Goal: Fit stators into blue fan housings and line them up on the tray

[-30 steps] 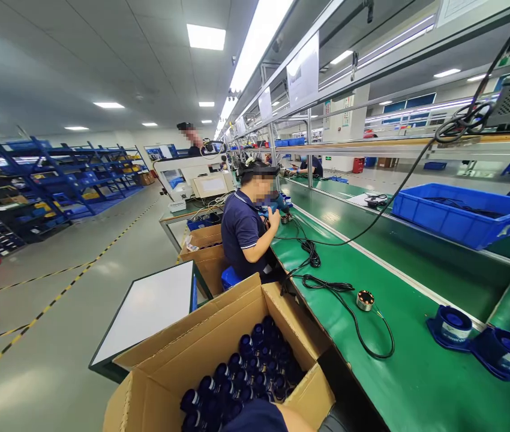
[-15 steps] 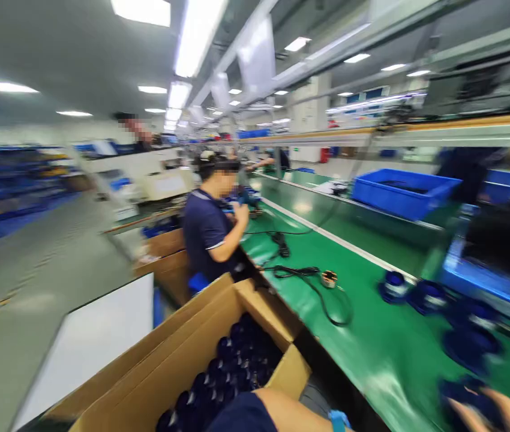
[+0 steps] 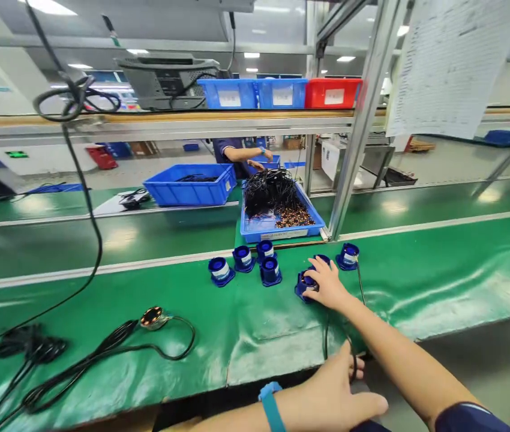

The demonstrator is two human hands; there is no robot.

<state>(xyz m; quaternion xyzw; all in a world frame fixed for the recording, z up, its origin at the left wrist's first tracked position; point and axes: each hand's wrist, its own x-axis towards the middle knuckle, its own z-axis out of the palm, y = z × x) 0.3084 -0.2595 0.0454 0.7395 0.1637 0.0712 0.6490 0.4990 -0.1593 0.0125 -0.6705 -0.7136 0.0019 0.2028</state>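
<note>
My right hand [image 3: 327, 285] is closed around a dark blue round plastic housing [image 3: 302, 287] with a square flange, on the green bench mat. Another blue housing [image 3: 322, 260] shows partly behind its fingers. A black cable [image 3: 326, 339] runs from the held housing toward the bench's front edge. There my left hand [image 3: 333, 384], with a light blue band at the wrist, has its fingers curled around the cable, thumb stretched out. To the right stands a housing [image 3: 349, 256] with its own cable. Several more housings, one of them here [image 3: 270, 271], stand left of my right hand.
A copper-wound coil [image 3: 152, 317] with black cable lies on the mat at left. Behind the housings sits a blue tray [image 3: 277, 233] of black cables and copper-coloured parts. A metal post [image 3: 358, 138] rises beside it. A co-worker [image 3: 241, 153] works across the bench.
My view has swung right, from the carton and seated co-worker to face the bench. A blurred housing under fingers was at lower right; now my right hand on a housing shows clearly.
</note>
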